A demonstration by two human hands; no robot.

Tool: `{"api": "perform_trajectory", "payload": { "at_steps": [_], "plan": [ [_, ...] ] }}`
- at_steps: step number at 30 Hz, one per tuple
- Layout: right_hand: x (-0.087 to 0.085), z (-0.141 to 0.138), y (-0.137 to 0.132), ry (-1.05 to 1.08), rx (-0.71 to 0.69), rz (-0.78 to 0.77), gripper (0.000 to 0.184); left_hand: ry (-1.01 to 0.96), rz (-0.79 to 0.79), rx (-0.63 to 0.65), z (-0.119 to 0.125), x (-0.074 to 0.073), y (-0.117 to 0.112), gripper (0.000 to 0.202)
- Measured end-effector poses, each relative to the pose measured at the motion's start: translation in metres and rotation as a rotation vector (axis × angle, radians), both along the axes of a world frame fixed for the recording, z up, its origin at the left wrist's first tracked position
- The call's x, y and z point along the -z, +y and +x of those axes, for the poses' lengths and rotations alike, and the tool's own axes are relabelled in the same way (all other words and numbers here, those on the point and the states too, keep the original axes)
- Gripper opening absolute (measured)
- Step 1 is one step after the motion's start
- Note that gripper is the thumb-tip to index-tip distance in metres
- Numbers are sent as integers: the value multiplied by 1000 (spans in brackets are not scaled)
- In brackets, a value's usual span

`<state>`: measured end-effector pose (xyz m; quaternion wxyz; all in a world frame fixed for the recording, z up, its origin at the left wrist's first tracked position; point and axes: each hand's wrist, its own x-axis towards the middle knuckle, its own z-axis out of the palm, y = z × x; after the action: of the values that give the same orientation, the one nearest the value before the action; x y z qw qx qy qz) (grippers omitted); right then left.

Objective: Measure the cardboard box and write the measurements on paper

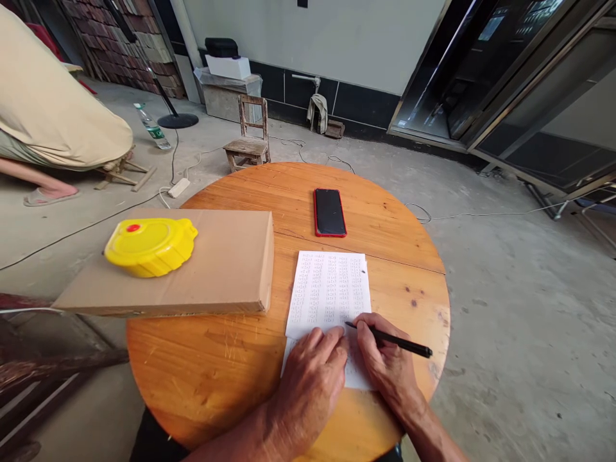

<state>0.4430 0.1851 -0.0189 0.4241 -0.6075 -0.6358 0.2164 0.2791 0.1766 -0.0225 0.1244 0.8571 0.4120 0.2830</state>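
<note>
My right hand (392, 359) is closed around a black pen (409, 345), its tip on or just above the lower part of a white sheet of paper (332, 289). Several columns of small handwritten characters cover the sheet. My left hand (315, 372) lies across the lower paper, fingers bent and resting on it; its thumb is mostly hidden. A lower part of the paper shows beneath both hands. Just beyond the sheet lies a phone (330, 213) with a dark screen and a red case.
On the round wooden table (216, 366), a flat cardboard box (231, 256) overhangs the left edge, bearing a yellow tape-measure-shaped case (151, 247). Behind stand a small wooden chair (250, 138) and a water bottle (153, 128). Another person's foot (52, 192) is at left. Cables cross the floor.
</note>
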Motion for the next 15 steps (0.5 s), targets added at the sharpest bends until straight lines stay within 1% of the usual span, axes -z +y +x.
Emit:
{"api": "perform_trajectory", "payload": {
  "at_steps": [7, 15],
  "plan": [
    [-3, 0, -1, 64, 58, 1, 18, 13, -7, 0, 0, 0, 0, 32],
    [3, 1, -1, 41, 44, -25, 18, 11, -13, 1, 0, -1, -1, 33]
  ]
}}
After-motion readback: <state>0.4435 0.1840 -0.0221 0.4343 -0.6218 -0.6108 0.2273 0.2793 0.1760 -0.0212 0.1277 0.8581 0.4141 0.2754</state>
